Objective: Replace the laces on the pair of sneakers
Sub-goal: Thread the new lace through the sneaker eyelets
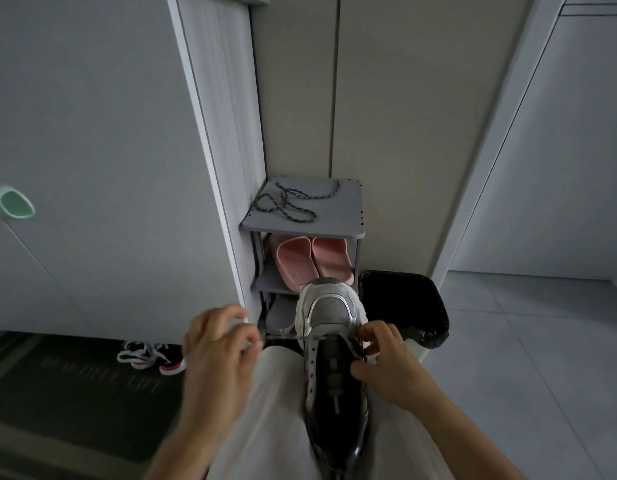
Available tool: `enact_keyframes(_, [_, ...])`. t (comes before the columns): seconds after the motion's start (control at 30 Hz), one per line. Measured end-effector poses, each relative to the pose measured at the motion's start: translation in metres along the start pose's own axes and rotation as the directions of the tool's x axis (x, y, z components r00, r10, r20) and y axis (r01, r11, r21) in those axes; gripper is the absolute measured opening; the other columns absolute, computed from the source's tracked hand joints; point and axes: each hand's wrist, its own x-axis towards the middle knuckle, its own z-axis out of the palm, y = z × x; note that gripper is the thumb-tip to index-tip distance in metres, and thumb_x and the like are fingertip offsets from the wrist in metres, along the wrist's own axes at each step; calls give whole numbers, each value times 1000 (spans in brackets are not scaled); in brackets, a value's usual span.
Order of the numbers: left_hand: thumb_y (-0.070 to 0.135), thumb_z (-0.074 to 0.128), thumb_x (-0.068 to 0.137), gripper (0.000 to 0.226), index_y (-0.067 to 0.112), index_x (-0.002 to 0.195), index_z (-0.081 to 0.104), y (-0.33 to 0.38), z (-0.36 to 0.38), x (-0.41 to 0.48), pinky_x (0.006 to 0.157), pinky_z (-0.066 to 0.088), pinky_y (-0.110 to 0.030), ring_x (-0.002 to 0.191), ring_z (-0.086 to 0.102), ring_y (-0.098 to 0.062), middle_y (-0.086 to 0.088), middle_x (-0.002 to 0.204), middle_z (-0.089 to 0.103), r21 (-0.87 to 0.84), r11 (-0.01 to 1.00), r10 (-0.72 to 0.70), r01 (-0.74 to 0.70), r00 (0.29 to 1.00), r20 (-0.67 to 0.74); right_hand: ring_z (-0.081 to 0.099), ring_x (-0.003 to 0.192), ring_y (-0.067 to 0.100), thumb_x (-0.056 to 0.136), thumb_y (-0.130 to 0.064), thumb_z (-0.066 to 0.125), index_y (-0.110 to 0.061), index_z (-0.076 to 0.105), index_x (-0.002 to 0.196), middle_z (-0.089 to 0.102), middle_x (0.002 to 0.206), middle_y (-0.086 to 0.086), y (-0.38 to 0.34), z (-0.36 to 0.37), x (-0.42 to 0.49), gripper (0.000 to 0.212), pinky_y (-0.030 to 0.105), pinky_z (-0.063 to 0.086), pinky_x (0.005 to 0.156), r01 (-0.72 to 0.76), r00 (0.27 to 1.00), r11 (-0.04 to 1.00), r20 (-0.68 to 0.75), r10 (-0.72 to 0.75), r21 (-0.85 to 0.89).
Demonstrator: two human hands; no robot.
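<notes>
A grey and white sneaker (329,313) lies between my knees, toe pointing away, its dark tongue and several bare eyelets showing. A thin lace (283,337) runs taut across its lowest eyelets. My left hand (217,344) pinches the lace's left end, pulled out to the left of the shoe. My right hand (383,362) holds the shoe's right eyelet edge, its fingers curled at the lace there. A dark speckled rope lace (289,202) lies coiled on top of the grey shoe rack (348,220).
Pink slippers (312,261) sit on the rack's middle shelf, grey ones below. A bin with a black bag (404,303) stands right of the shoe. A laced red-soled sneaker (151,356) lies on the dark mat at left. Grey cabinet doors rise left.
</notes>
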Motion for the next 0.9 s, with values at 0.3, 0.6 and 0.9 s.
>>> enact_keyframes(0.3, [32,53,79,22,16,72,65,28,1,45,87,33,-24,97,44,-11,13,98,46,-183,912,376,-366,926,21,54,73,-5,78,-17,69,-14,67,97,59,85,-15,-49,7,2,19,4,39,67,561,810,828,-209,-548,7])
enact_keyframes(0.6, [32,54,80,16,19,83,62,56,19,59,77,45,-22,86,47,-5,4,90,57,-269,841,488,-469,873,7,58,69,6,79,-20,63,-32,66,85,62,84,-9,-37,-18,-6,13,9,41,63,540,813,835,-319,-487,102])
enact_keyframes(0.9, [17,71,76,39,23,111,56,48,52,-3,76,44,-10,95,56,-3,8,107,52,-437,802,-205,406,876,437,61,68,-3,80,-8,69,-34,68,67,69,69,-17,-31,16,-12,29,14,46,67,172,977,937,-178,-121,305])
